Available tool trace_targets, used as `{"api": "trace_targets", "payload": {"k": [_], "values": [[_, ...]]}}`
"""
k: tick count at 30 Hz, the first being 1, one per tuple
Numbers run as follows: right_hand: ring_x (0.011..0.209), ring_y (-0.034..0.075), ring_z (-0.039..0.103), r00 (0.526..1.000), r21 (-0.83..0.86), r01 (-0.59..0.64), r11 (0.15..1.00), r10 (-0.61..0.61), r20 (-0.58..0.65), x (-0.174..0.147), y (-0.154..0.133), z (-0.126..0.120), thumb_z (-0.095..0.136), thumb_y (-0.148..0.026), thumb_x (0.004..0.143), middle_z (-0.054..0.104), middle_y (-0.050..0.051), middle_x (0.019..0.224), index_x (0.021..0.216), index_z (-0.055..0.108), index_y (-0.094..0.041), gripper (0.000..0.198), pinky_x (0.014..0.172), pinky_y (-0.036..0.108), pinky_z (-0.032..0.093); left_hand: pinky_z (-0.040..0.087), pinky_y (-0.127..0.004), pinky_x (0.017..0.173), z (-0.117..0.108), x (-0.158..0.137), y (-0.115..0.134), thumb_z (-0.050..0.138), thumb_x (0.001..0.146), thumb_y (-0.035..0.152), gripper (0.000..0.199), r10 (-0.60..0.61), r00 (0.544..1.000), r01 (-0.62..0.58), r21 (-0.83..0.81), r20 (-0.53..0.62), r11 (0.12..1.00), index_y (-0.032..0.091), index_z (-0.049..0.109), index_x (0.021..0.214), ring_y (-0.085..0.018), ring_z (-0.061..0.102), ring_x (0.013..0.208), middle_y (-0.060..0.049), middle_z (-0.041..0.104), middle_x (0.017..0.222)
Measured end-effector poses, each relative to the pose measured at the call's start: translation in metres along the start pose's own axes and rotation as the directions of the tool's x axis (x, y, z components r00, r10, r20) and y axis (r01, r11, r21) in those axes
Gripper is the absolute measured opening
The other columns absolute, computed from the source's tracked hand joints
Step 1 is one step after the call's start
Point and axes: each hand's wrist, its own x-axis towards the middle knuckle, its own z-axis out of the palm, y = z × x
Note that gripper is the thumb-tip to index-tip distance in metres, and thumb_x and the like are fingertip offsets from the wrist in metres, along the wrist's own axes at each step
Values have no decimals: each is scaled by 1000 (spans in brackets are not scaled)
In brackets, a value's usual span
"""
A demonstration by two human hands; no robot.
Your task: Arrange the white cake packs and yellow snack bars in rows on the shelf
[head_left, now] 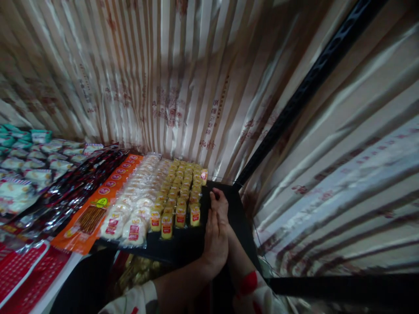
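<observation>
My left hand (215, 244) lies along the black shelf top (234, 205), its fingers stretched out and pressed against my right hand (221, 205). Just beyond it, my right hand rests with loosely bent fingers; a small gap shows at the tips, and I see nothing between them. Nearest to both hands, on their left, stand rows of small yellow-wrapped snack packs (181, 213) with red labels. One pack with a pinkish-red label (204, 176) sits at the back right corner of these rows. Further left are clear packs of round white rice crackers (135, 229).
An orange pretzel-stick bag (93, 213), dark shiny packets (78, 192), white packets (36, 176) and teal packets (41, 136) fill the left. Behind hangs pleated printed sheeting (170, 87). A black slotted post (294, 104) slants up at the right. Gold-wrapped items (137, 272) lie below the shelf.
</observation>
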Motion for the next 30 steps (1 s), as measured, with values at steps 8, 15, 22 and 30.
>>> {"api": "trace_targets", "payload": {"k": [8, 15, 22, 30], "values": [[84, 20, 62, 990, 128, -6, 992, -12, 139, -75, -13, -25, 50, -45, 74, 69, 8, 92, 89, 64, -18, 34, 79, 33, 48, 19, -34, 112, -26, -31, -43, 33, 84, 20, 46, 128, 974, -103, 138, -185, 985, 6, 43, 127, -18, 29, 132, -13, 35, 141], [75, 18, 64, 935, 74, 27, 997, -51, 351, -97, -17, -22, 58, -41, 70, 70, 4, 86, 94, 65, -21, 32, 73, 31, 51, 25, -33, 111, -39, -25, -50, 37, 81, 16, 46, 109, 970, -81, 136, -216, 987, 8, 45, 126, -19, 32, 131, -14, 37, 140], [74, 18, 63, 935, 9, 83, 997, -81, 346, -100, -12, -22, 56, -36, 69, 68, 3, 81, 94, 64, -21, 31, 73, 32, 50, 23, -31, 111, -40, -25, -50, 37, 82, 15, 43, 72, 969, -35, 156, -235, 987, 13, 47, 124, -16, 34, 130, -10, 39, 140], [74, 18, 63, 938, 129, 36, 991, -78, 338, -106, -16, -30, 58, -37, 67, 67, 3, 81, 88, 62, -20, 27, 69, 30, 50, 22, -30, 111, -36, -35, -52, 36, 81, 15, 44, 123, 967, -90, 150, -225, 985, 14, 48, 124, -15, 33, 130, -8, 42, 138]]}}
